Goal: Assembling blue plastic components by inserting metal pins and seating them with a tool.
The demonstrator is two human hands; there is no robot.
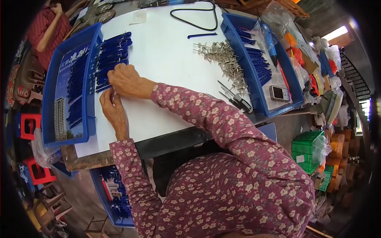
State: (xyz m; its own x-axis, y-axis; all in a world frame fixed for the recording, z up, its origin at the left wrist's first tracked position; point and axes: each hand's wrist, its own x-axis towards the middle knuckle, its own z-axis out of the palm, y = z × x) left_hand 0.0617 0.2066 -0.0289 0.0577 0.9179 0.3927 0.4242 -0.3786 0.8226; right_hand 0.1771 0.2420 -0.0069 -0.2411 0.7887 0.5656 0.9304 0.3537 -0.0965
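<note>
My right hand (pixel 126 79) reaches across to the left of the table, its fingers closed in a pinch at the near end of a row of slender blue pieces (pixel 114 47). Just below it is my left hand (pixel 113 108), thumb and fingers curled together near the right hand's fingertips. Whatever lies between the fingers of either hand is hidden. The blue pieces lie side by side beside a blue tray (pixel 90 107), which holds more of them. A single blue piece (pixel 202 35) lies apart at the far side of the white table sheet (pixel 166 59).
Small silvery metal parts (pixel 226 61) are heaped on the right. Near them lie tools with black handles (pixel 238 102). Another blue tray (pixel 260 107) contains blue pieces, a blue pen-shaped tool (pixel 270 43) and a small device (pixel 279 93). A person (pixel 47 31) is at the far left.
</note>
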